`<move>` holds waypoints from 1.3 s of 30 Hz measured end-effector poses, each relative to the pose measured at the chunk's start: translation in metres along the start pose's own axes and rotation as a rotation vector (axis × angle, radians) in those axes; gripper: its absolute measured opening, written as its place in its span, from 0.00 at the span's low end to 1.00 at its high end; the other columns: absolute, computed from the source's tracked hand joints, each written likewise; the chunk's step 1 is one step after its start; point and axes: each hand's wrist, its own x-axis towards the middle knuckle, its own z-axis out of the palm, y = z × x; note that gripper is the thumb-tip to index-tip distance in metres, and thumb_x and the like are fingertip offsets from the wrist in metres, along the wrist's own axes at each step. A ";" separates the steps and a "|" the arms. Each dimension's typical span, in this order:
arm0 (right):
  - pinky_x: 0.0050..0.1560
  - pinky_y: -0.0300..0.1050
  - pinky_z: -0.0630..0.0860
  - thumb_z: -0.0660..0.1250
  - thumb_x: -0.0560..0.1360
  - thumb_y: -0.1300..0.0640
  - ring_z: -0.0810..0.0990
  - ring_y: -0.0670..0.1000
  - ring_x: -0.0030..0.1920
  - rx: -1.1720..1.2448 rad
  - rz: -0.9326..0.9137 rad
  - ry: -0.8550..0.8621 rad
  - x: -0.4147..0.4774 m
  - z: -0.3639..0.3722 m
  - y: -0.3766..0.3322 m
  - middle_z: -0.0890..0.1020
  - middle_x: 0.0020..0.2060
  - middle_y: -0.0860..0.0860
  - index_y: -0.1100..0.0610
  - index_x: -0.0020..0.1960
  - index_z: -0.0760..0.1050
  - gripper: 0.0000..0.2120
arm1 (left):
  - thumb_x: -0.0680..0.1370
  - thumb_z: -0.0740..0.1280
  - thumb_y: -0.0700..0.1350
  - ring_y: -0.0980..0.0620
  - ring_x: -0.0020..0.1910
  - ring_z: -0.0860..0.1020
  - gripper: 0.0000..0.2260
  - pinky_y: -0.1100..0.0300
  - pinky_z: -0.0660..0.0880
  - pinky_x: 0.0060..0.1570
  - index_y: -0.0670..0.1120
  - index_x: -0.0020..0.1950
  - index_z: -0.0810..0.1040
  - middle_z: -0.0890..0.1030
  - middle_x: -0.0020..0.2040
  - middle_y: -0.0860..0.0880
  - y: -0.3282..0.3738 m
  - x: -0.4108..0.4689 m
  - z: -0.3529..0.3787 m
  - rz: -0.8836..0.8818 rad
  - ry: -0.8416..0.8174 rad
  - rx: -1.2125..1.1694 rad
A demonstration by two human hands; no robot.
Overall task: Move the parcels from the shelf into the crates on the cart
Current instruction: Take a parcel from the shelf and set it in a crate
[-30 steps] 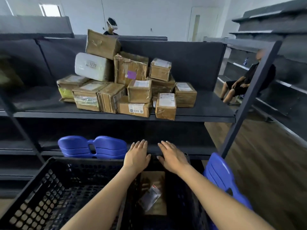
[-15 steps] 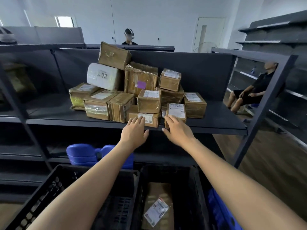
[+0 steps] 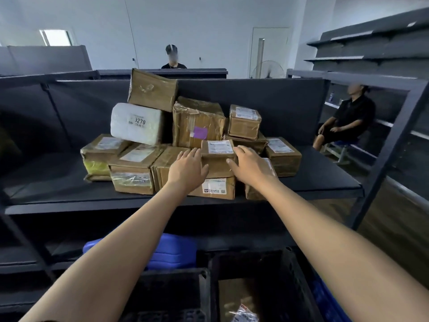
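Twelve parcels sit piled on the dark shelf (image 3: 313,182), with a thirteenth in the right of two near black crates (image 3: 299,275). Both arms reach forward. The left hand (image 3: 188,168) and right hand (image 3: 250,166), fingers nearly straight, press against either side of a small labelled cardboard box (image 3: 218,156) at the front of the pile.

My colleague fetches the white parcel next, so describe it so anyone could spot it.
On the dark shelf sits a pile of brown cardboard boxes. The white parcel lies at its upper left, beneath the tilted top box. It is the only white, soft-wrapped one, printed 3270.
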 end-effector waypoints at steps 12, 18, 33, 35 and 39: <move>0.67 0.53 0.67 0.52 0.80 0.40 0.63 0.56 0.74 0.045 0.064 -0.067 0.070 0.024 0.016 0.64 0.75 0.54 0.55 0.77 0.59 0.30 | 0.81 0.55 0.56 0.43 0.70 0.70 0.27 0.49 0.73 0.57 0.44 0.76 0.62 0.69 0.73 0.44 -0.013 0.079 0.031 -0.165 -0.099 -0.170; 0.53 0.47 0.69 0.52 0.78 0.36 0.74 0.56 0.65 0.261 0.238 -0.084 0.075 0.039 0.018 0.74 0.67 0.54 0.57 0.73 0.64 0.32 | 0.80 0.56 0.57 0.42 0.51 0.78 0.24 0.55 0.70 0.44 0.39 0.63 0.75 0.81 0.52 0.42 -0.015 0.087 0.054 -0.362 -0.148 -0.508; 0.65 0.49 0.72 0.58 0.80 0.44 0.73 0.47 0.65 0.827 0.218 0.045 0.002 0.022 -0.013 0.75 0.66 0.44 0.47 0.74 0.62 0.24 | 0.80 0.59 0.52 0.59 0.55 0.77 0.17 0.69 0.69 0.46 0.52 0.68 0.74 0.81 0.56 0.58 0.019 0.011 0.026 -0.392 0.134 -1.044; 0.68 0.54 0.70 0.58 0.79 0.44 0.71 0.48 0.68 0.844 0.214 0.059 -0.018 0.018 -0.019 0.73 0.68 0.46 0.46 0.75 0.61 0.25 | 0.81 0.60 0.51 0.59 0.61 0.76 0.18 0.71 0.68 0.51 0.50 0.71 0.72 0.80 0.61 0.57 0.025 -0.010 0.023 -0.386 0.161 -1.097; 0.71 0.52 0.66 0.59 0.79 0.44 0.65 0.46 0.73 0.883 0.193 0.099 -0.064 0.014 -0.030 0.67 0.73 0.45 0.46 0.76 0.59 0.26 | 0.81 0.62 0.50 0.64 0.64 0.73 0.20 0.78 0.67 0.54 0.50 0.73 0.70 0.77 0.65 0.58 0.035 -0.055 0.018 -0.364 0.216 -1.213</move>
